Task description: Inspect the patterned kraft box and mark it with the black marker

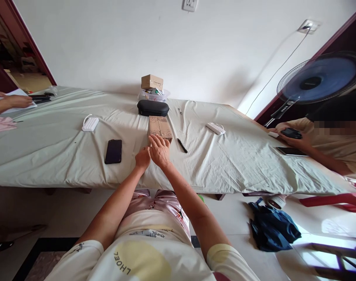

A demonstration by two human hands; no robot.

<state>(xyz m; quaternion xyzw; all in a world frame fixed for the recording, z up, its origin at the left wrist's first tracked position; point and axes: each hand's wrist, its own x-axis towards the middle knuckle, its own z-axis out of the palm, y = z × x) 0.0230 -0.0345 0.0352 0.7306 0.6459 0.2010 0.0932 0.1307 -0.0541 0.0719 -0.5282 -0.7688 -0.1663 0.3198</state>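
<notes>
A small brown cardboard box [160,125] with dark drawn patterns lies on the cloth in front of me. My right hand [159,150] rests on its near end, fingers stretched out flat over the top. Beside it, at the box's near left corner, my left hand [142,158] is closed with the fingers curled; whatever they grip is hidden. A black pen [182,145] lies just right of the box. Left of my hands there is a dark phone [113,151]. Behind the box sits a black zip case [152,108].
A clear plastic tub [154,95] with a carton [152,82] on top stands by the wall. White corded blocks [90,124] lie on both sides. At right a person holds a black device [291,133] near a fan [321,80]; at left another person's hands [18,101] hold paper.
</notes>
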